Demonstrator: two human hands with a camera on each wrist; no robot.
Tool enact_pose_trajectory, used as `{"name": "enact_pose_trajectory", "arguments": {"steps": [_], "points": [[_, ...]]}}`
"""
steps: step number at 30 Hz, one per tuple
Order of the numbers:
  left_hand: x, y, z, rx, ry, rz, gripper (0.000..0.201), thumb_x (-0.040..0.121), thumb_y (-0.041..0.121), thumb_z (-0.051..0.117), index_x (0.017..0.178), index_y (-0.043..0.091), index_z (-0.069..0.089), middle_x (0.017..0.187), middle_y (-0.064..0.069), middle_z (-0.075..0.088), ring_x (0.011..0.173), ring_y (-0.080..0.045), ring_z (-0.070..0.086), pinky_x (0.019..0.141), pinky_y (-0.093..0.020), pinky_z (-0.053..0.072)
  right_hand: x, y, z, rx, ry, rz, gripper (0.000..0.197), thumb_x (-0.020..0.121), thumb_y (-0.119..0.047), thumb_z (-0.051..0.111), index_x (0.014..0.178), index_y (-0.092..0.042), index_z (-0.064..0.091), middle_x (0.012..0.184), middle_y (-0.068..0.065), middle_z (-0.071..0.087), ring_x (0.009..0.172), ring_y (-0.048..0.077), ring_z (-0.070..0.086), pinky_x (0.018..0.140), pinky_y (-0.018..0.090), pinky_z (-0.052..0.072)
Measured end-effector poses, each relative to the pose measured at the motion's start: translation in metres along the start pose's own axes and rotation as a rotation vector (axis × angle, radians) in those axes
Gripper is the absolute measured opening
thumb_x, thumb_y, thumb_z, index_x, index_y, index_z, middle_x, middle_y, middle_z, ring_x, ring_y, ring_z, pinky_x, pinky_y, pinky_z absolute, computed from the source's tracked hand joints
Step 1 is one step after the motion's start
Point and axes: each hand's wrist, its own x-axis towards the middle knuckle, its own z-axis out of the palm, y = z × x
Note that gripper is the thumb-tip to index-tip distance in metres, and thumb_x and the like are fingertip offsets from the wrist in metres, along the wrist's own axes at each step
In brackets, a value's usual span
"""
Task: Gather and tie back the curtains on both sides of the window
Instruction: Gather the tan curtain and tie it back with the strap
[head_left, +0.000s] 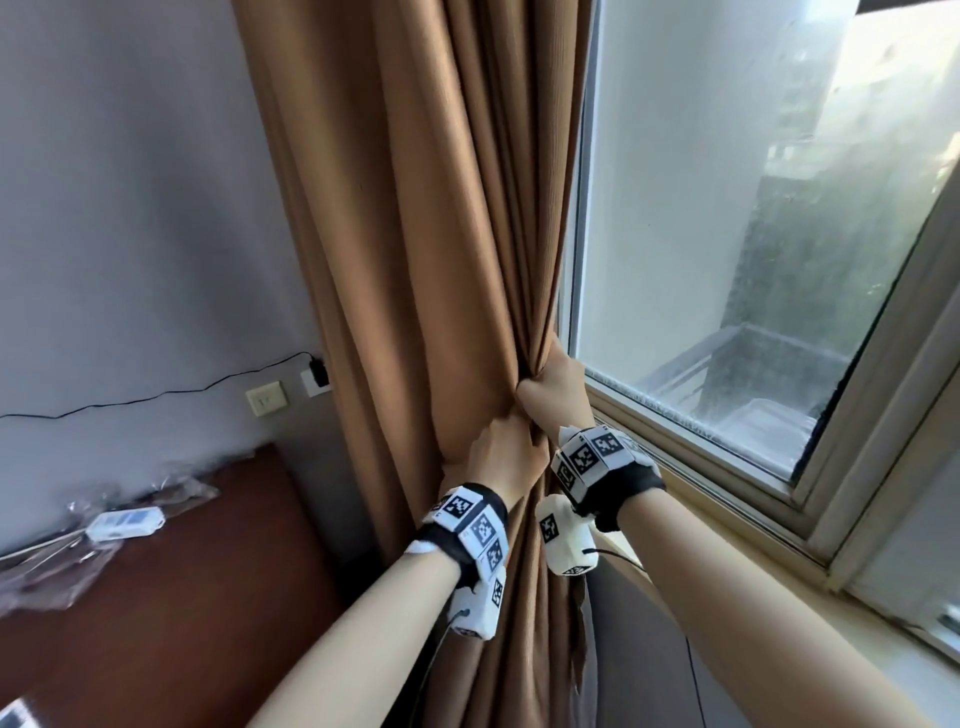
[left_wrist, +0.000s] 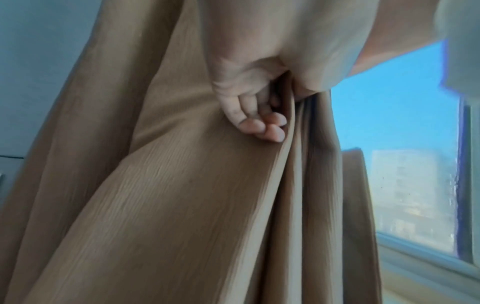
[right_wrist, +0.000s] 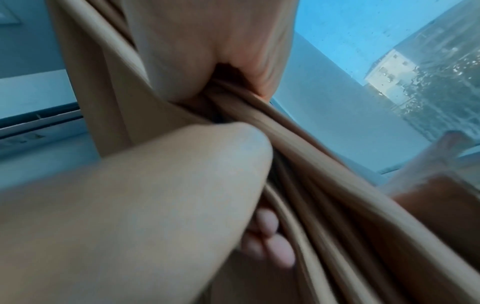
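A brown curtain (head_left: 426, 218) hangs left of the window (head_left: 727, 208), bunched into folds at waist height. My left hand (head_left: 501, 449) grips the gathered folds from the front, its curled fingers (left_wrist: 259, 125) pressed into the cloth (left_wrist: 182, 195). My right hand (head_left: 553, 387) grips the same bunch just above, on the window side, with fabric (right_wrist: 298, 144) squeezed in its fist (right_wrist: 207, 61). Left fingertips (right_wrist: 272, 246) show below it. No tie-back is visible.
A window sill (head_left: 727, 519) runs along the right. At the left stands a dark red-brown headboard (head_left: 182, 571) with plastic wrap and a white device (head_left: 124, 522) on top. A wall switch (head_left: 266, 398) and a plugged-in charger (head_left: 318, 374) sit beside the curtain.
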Motion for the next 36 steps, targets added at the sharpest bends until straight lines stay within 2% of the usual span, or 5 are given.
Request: {"name": "enact_pose_trajectory", "arguments": {"steps": [10, 17, 24, 27, 36], "points": [[0.012, -0.007, 0.024, 0.098, -0.133, 0.015, 0.023, 0.091, 0.022, 0.046, 0.101, 0.007, 0.059, 0.099, -0.011, 0.069, 0.093, -0.033, 0.065, 0.077, -0.038, 0.053, -0.007, -0.008, -0.008, 0.259, -0.169, 0.157, 0.084, 0.069, -0.068, 0.069, 0.133, -0.022, 0.041, 0.118, 0.000, 0.061, 0.098, 0.015, 0.059, 0.087, 0.031, 0.051], [0.021, -0.021, 0.003, 0.033, -0.263, 0.042, 0.039, 0.087, 0.052, 0.045, 0.118, 0.028, 0.052, 0.105, -0.008, 0.069, 0.098, -0.032, 0.064, 0.085, -0.040, 0.052, 0.005, 0.006, -0.011, -0.010, -0.049, 0.006, 0.042, 0.076, 0.003, 0.055, 0.115, -0.012, 0.050, 0.088, 0.010, 0.065, 0.084, 0.026, 0.062, 0.057, 0.011, 0.038], [0.062, -0.112, -0.075, -0.236, 0.725, -0.347, 0.037, 0.082, 0.040, 0.065, 0.105, 0.013, 0.054, 0.102, -0.013, 0.064, 0.101, -0.035, 0.058, 0.084, -0.040, 0.044, 0.001, 0.011, -0.008, 0.010, -0.060, -0.047, 0.040, 0.077, 0.002, 0.053, 0.114, -0.014, 0.049, 0.078, 0.012, 0.066, 0.074, 0.029, 0.062, 0.065, 0.031, 0.053], [0.079, -0.147, -0.088, -0.273, 0.648, -0.516, 0.074, 0.069, 0.046, 0.079, 0.124, 0.006, 0.047, 0.123, -0.017, 0.054, 0.118, -0.035, 0.049, 0.102, -0.044, 0.038, 0.002, 0.010, -0.007, -0.007, -0.066, -0.058, 0.037, 0.077, 0.001, 0.054, 0.111, -0.013, 0.048, 0.079, 0.013, 0.065, 0.076, 0.031, 0.060, 0.070, 0.039, 0.053], [0.053, -0.144, -0.065, -0.174, 0.497, -0.516, 0.033, 0.098, 0.029, 0.045, 0.101, -0.002, 0.055, 0.110, -0.032, 0.060, 0.106, -0.048, 0.054, 0.088, -0.049, 0.044, 0.015, 0.014, -0.020, -0.060, -0.070, -0.005, 0.038, 0.079, 0.005, 0.052, 0.116, -0.004, 0.049, 0.093, 0.019, 0.066, 0.085, 0.034, 0.060, 0.062, 0.022, 0.042]]}}
